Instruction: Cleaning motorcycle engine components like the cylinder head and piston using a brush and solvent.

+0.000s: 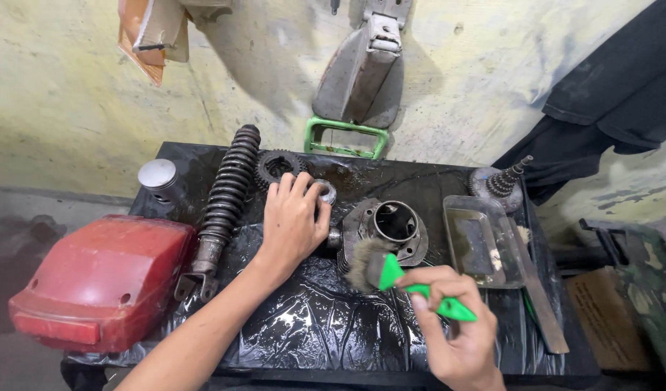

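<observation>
At the middle of the table point(311, 340), on wet black plastic sheet, lies a finned metal cylinder point(391, 228), its open bore facing up. It sits between the two hands. The right hand point(456, 329) is closed on the green handle of a brush point(391, 274), whose worn bristles touch the near left edge of the cylinder. The left hand point(293, 221) lies just left of it, fingers curled over a small metal ring point(324, 190) and pressing down beside the part; whether it truly pinches the ring cannot be told.

Judged from this, the step in hand is scrubbing the cylinder's outside, and the next stroke would call for a steadying hold on the part so the bristles can work into the fins.

Left of the hand stand a black coil spring shock point(228, 192), a toothed gear point(276, 166) and a piston point(159, 177); a red cover point(101, 279) lies further left. Right of the cylinder is a grimy metal tray point(481, 242), with a stepped gear cluster point(501, 185) behind it.
</observation>
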